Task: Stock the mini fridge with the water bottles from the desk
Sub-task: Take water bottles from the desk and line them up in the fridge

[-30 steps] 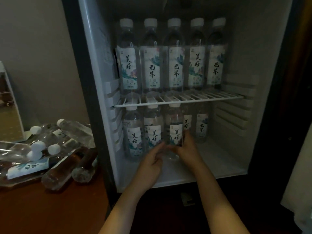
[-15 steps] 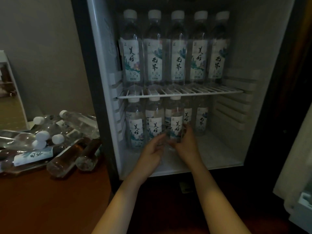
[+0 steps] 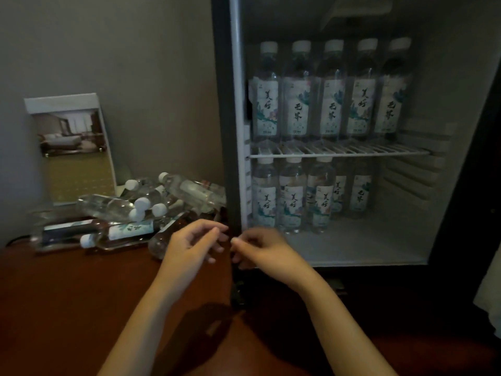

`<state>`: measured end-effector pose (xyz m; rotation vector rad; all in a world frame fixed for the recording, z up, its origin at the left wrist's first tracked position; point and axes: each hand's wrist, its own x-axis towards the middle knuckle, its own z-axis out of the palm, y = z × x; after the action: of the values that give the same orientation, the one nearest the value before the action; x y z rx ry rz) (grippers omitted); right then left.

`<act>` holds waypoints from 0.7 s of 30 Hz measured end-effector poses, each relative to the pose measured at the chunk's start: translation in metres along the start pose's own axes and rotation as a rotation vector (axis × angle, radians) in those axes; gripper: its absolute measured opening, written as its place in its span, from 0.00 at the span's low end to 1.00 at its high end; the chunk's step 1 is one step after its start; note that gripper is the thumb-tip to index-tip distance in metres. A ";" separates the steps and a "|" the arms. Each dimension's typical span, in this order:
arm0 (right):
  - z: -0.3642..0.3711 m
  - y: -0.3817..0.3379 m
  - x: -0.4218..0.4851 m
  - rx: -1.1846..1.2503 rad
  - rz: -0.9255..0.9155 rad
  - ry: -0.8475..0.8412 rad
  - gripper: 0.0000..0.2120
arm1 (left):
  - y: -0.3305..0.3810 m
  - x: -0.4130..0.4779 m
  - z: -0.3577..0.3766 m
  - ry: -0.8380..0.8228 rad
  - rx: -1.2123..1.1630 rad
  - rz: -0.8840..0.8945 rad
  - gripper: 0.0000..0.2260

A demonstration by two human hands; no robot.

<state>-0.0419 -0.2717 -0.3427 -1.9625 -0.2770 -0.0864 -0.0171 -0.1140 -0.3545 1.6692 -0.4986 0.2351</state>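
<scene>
The mini fridge (image 3: pixel 406 240) stands open on the right. Several labelled water bottles (image 3: pixel 330 90) line its wire shelf (image 3: pixel 352 152), and several more (image 3: pixel 292 196) stand on the fridge floor at the left. A pile of clear bottles with white caps (image 3: pixel 124 213) lies on the brown desk (image 3: pixel 67 294) left of the fridge. My left hand (image 3: pixel 192 242) hovers over the desk's right edge with loosely curled fingers, holding nothing. My right hand (image 3: pixel 260 248) hangs in front of the fridge's lower left corner, also holding nothing.
A framed picture (image 3: pixel 70 147) leans on the grey wall behind the bottle pile. The fridge floor's right half (image 3: pixel 366 242) is bare. The dark fridge frame (image 3: pixel 225 131) separates desk and fridge interior. A pale cloth (image 3: pixel 490 294) shows at the far right edge.
Both hands have let go of the bottle on the fridge floor and pulled back and left, out of the fridge. The view has swung left toward the desk.
</scene>
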 end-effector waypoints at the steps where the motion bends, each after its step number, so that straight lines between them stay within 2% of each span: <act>1: 0.012 -0.001 0.003 -0.076 -0.041 -0.044 0.06 | -0.005 0.001 -0.012 0.041 0.015 -0.031 0.10; 3: 0.034 -0.003 0.012 -0.189 -0.094 -0.094 0.05 | -0.019 0.005 -0.032 0.092 0.061 -0.098 0.10; 5: 0.053 -0.004 0.024 -0.248 -0.092 -0.101 0.08 | -0.036 0.011 -0.047 0.112 0.118 -0.157 0.10; 8: 0.079 0.002 0.051 -0.271 -0.017 -0.019 0.13 | -0.062 0.024 -0.058 0.127 0.166 -0.231 0.10; 11: 0.097 0.012 0.081 -0.272 0.184 0.110 0.20 | -0.080 0.041 -0.058 0.132 0.231 -0.219 0.10; 14: 0.109 0.025 0.106 -0.222 0.332 0.171 0.26 | -0.089 0.058 -0.056 0.115 0.313 -0.195 0.12; 18: 0.124 0.043 0.128 -0.215 0.386 0.199 0.31 | -0.100 0.060 -0.056 0.157 0.352 -0.136 0.13; 21: 0.131 0.052 0.142 -0.277 0.363 0.175 0.29 | -0.106 0.059 -0.057 0.133 0.317 -0.133 0.14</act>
<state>0.0996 -0.1497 -0.4146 -2.2325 0.2188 -0.0613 0.0900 -0.0599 -0.4136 1.9718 -0.2570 0.3386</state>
